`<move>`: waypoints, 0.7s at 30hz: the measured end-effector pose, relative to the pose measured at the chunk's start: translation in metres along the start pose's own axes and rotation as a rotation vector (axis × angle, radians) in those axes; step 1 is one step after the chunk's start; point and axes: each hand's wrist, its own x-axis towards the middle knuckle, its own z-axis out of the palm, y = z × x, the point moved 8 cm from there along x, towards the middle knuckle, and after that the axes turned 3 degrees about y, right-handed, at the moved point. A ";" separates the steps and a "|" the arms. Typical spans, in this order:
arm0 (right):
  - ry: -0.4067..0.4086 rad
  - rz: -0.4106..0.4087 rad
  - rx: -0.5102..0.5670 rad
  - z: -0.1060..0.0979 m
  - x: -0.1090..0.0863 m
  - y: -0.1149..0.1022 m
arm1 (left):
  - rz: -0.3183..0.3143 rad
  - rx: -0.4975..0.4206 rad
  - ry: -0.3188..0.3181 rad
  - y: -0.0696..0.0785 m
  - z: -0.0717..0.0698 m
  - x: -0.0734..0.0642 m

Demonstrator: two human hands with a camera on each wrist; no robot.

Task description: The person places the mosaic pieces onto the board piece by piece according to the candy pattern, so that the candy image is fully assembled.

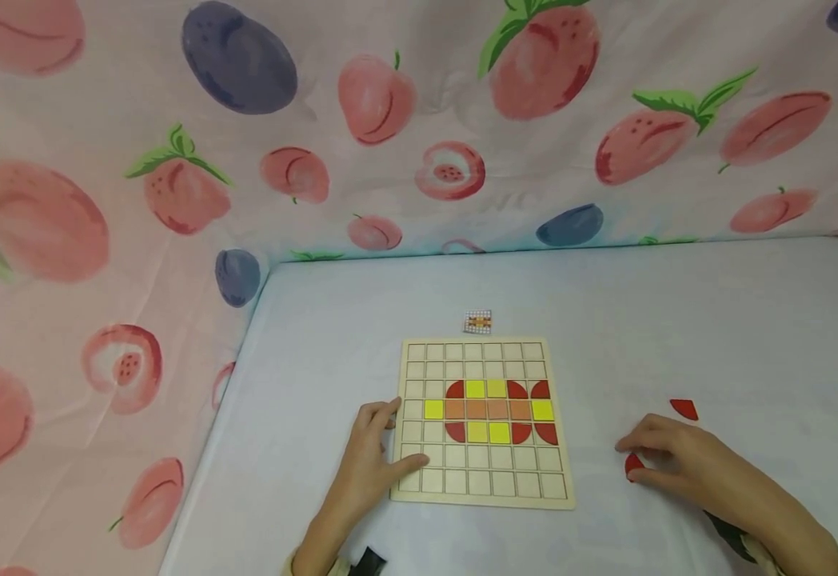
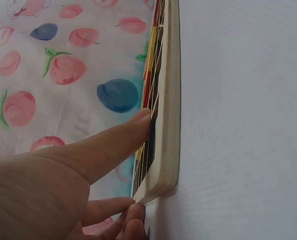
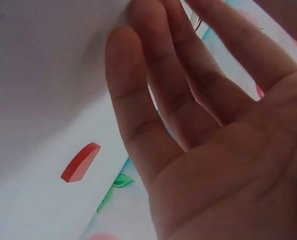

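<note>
A pale wooden grid board (image 1: 484,482) lies on the table, with yellow, orange and red pieces set in its middle rows. At its left edge my left hand (image 1: 370,462) grips it, thumb over the top face and fingers along the side. The left wrist view shows the same thumb on the board (image 2: 168,100). My right hand (image 1: 685,460) is over the table to the right, thumb and forefinger around a red quarter-round piece (image 1: 633,464); the thumb touches its edge. Just beyond that hand lies another red piece (image 1: 684,409).
Behind the board lies a small printed pattern card (image 1: 478,322). The white table (image 1: 318,320) ends at a hanging fruit-print cloth (image 1: 383,192) at the back and left. In the right wrist view, one red piece (image 3: 81,162) lies beyond the fingers.
</note>
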 end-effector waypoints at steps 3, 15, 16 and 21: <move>-0.005 -0.039 0.002 0.000 -0.001 -0.002 | 0.002 -0.002 0.000 0.000 0.000 0.000; -0.010 -0.088 -0.023 0.001 -0.005 -0.001 | 0.002 -0.006 -0.002 0.000 0.000 -0.001; -0.003 -0.094 -0.020 0.001 -0.005 -0.001 | 0.002 -0.006 -0.002 0.000 0.000 -0.001; -0.020 -0.022 -0.019 0.004 -0.002 0.002 | 0.002 -0.004 -0.004 0.000 0.000 -0.001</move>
